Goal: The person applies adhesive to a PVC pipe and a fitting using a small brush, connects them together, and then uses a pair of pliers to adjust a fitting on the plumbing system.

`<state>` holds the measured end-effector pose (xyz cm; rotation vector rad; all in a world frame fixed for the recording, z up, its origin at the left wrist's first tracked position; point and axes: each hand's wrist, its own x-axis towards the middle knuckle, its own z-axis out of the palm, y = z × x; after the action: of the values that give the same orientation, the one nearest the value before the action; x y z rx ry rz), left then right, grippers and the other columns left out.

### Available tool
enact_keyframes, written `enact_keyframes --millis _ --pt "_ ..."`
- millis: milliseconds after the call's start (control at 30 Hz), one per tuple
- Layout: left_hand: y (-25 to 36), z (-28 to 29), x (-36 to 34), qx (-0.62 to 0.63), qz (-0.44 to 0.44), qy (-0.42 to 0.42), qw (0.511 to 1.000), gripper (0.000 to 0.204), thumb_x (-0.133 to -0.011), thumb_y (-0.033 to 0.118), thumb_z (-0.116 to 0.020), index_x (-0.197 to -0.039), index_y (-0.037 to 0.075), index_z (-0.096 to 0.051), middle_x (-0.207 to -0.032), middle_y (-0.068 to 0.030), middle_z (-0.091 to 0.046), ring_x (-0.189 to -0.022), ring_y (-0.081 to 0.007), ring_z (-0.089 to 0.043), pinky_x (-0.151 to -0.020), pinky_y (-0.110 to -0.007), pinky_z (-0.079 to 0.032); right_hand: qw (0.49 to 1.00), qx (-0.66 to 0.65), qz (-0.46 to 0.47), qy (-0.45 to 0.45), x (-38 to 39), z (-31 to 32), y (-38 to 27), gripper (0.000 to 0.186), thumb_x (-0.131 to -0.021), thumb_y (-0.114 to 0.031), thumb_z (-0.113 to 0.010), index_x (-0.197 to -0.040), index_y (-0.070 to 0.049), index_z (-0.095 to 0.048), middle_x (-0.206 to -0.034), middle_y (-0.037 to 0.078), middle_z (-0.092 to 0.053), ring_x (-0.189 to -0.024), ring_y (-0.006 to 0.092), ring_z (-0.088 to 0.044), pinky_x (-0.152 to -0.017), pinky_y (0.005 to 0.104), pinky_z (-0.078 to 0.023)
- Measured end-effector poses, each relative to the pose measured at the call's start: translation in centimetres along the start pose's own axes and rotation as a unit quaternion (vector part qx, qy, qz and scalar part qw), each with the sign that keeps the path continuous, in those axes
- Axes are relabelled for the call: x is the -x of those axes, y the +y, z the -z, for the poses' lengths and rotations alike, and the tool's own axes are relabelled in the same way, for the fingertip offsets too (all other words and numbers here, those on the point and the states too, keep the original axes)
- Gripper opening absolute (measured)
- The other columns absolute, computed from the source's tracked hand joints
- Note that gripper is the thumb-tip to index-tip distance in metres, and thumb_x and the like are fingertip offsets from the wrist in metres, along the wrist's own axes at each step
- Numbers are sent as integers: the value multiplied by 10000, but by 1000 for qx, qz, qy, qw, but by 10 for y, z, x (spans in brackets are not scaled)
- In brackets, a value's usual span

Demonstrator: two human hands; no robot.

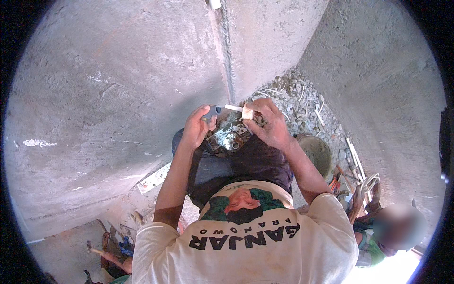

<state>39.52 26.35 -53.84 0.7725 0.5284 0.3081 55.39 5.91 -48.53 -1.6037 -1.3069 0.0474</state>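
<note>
In my right hand (pixel 270 124) is a short, round white plastic fitting (pixel 248 112), pinched between thumb and fingers. A thin white tube (pixel 233 108) sticks out of it toward the left. My left hand (pixel 197 125) is closed round a small, rounded blue-grey object (pixel 214 112) with a dark opening at its right end; its kind I cannot make out. The tube's tip is close to that opening, with a small gap between. Below both hands, over my lap, is a dusty metallic item (pixel 231 140) with a round ring, partly hidden.
A groove (pixel 226 52) runs up the grey wall ahead. Rubble and white offcuts (pixel 302 102) cover the floor. A bucket (pixel 314 155) stands by my right forearm, near red-handled pliers (pixel 335 182). A co-worker (pixel 378 236) sits at lower right; another person's arm (pixel 113 260) is lower left, beside a hammer (pixel 93 248).
</note>
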Motion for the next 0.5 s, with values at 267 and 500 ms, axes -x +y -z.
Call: enact_keyframes --millis 267,500 --pt "1 0 1 -68 -13 4 998 226 -923 266 -588 -1016 60 -576 -820 -36 -588 -683 -122 -548 -612 -269 -433 997 -17 -41 -62 0 8 -7 331 -768 -102 -734 -1080 -79 -624 -952 132 -581 -881 296 -616 -772 374 -522" --pt "-1 3 -2 -81 -4 5 997 216 -913 238 -604 -1033 60 -574 -845 -33 -596 -710 -125 -576 -613 -251 -462 998 -7 -24 -58 -7 9 -1 373 -772 -113 -743 -1120 -77 -613 -984 119 -581 -839 251 -624 -727 344 -531"
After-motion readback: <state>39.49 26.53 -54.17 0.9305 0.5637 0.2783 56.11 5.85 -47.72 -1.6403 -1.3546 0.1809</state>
